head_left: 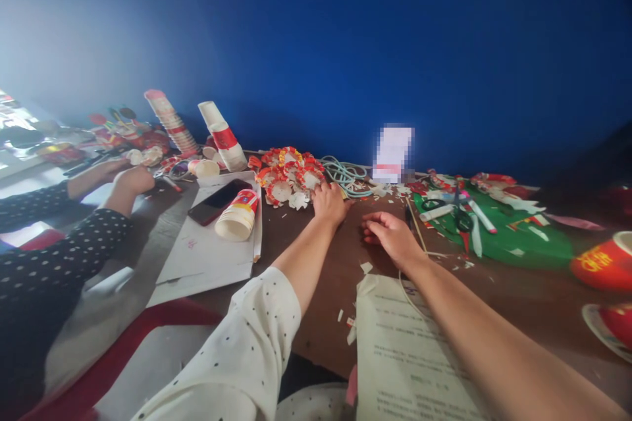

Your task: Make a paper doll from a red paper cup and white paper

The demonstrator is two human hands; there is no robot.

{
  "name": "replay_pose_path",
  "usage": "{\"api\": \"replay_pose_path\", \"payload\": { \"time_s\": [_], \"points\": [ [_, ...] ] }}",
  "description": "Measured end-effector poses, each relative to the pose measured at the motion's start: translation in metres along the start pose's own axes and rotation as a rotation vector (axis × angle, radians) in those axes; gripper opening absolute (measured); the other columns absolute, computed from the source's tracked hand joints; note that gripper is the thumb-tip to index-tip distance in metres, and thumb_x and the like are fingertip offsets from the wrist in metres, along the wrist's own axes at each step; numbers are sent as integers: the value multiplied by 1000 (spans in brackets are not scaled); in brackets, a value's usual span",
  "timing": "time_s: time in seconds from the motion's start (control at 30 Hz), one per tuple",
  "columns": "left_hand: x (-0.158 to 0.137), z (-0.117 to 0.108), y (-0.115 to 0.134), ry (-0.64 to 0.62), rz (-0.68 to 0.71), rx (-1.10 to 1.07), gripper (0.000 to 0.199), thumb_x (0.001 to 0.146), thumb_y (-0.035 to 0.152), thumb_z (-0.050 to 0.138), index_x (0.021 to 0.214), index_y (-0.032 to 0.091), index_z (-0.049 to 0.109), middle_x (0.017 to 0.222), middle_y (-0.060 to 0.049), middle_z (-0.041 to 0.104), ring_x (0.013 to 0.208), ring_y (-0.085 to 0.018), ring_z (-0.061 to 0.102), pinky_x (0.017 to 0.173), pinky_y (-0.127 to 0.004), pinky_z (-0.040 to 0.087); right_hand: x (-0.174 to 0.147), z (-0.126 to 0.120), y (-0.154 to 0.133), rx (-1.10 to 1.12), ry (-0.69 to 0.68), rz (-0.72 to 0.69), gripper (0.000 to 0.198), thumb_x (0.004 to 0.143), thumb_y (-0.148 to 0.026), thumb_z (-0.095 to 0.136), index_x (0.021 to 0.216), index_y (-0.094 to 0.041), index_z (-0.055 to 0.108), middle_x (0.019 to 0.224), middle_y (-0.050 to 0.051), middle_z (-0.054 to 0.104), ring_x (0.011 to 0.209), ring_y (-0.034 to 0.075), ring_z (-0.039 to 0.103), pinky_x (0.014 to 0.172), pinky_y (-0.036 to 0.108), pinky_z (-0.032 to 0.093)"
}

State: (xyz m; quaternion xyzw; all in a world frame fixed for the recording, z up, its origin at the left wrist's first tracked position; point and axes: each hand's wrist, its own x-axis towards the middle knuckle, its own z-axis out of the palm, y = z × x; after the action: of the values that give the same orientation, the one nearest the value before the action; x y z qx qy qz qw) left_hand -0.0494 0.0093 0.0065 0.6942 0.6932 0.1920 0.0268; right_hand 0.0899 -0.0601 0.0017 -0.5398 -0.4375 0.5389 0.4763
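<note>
My left hand reaches over the table at the right edge of a pile of red and white cut paper-cup flowers. Its fingers are stretched forward, slightly apart, against the nearest flower; a small yellowish bit shows beside the fingertips. To its right, my right hand hovers just above the brown table, fingers loosely bent and thumb apart, with nothing visible in it. A thin pale cord runs beside and beneath the right wrist. Behind my left hand lies a coil of light-blue cable.
Printed sheets lie under my right forearm. Left stand nested paper cups, a black phone and tall cup stacks. A co-worker's hands are far left. Scissors and markers rest on a green sheet.
</note>
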Motion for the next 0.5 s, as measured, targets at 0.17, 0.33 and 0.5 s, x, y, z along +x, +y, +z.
{"api": "replay_pose_path", "payload": {
  "time_s": [0.17,0.33,0.5],
  "points": [
    [3,-7,-2,-32,-18,-42,34,87,17,37,117,11,53,117,-20,57,110,-31,51,92,-42,37,2,-1,5,-20,-9,-17,11,73,-11,59,81,-16,64,72,2,66,57,8,60,49,17,53],
    [-1,-16,0,82,46,-127,37,88,15,33,114,19,59,115,-12,60,110,-26,52,95,-39,37,3,-1,9,-9,6,-50,12,70,-15,61,81,-17,64,73,1,65,57,9,60,47,19,53],
    [-6,-14,11,116,161,-466,34,86,17,42,114,21,61,117,-8,58,105,-20,56,92,-28,42,2,-2,5,96,117,-149,24,71,-27,63,93,-20,59,86,1,65,59,11,59,48,23,52]
  ]
}}
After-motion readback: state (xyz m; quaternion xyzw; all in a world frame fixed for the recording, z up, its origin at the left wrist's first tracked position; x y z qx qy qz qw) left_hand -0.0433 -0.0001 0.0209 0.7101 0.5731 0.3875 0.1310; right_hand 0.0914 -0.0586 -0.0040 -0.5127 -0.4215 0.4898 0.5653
